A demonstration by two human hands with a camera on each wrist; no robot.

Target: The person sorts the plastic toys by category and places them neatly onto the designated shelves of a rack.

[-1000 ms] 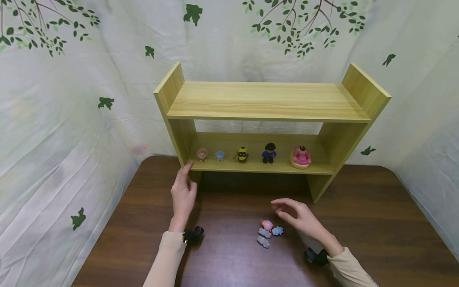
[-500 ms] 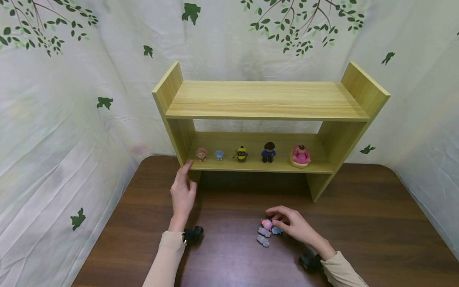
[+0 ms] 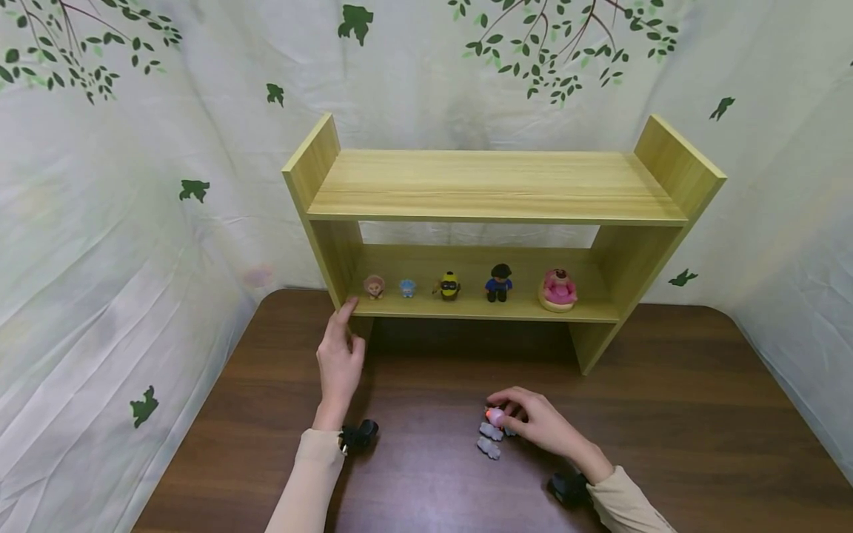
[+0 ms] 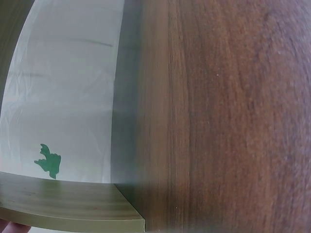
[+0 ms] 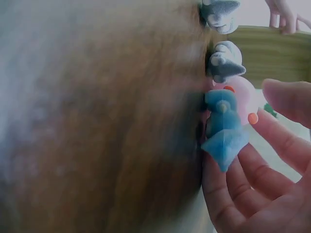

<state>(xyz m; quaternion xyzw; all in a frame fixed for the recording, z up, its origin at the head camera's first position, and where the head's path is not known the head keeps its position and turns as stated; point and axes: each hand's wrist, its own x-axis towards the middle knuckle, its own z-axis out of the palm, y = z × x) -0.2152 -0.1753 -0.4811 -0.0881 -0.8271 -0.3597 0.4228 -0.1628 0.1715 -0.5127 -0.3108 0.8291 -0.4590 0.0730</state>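
Observation:
In the head view my left hand (image 3: 340,363) rests its outstretched index finger on the left front corner of the wooden shelf unit (image 3: 496,189). Its fingertips (image 4: 14,227) just show at a board's edge in the left wrist view. On the table my right hand (image 3: 543,423) curls thumb and fingers around a small pink figurine with orange spots (image 3: 495,417), which still stands among others. A blue figurine (image 5: 223,121) is close beside it, partly hidden by the hand in the head view. Two grey figurines (image 3: 489,431) lie just in front.
Several figurines line the lower board: a brown-pink one (image 3: 375,286), a light blue one (image 3: 407,288), a yellow one (image 3: 449,286), one in blue clothes (image 3: 498,283) and a pink seated one (image 3: 559,289). The shelf unit stands on the brown table (image 3: 413,481) before a leaf-printed cloth (image 3: 426,74).
My right hand has come down and left from beside the group of figurines to the pink one, closing its fingers around it and covering the blue one. The left hand has stayed on the shelf.

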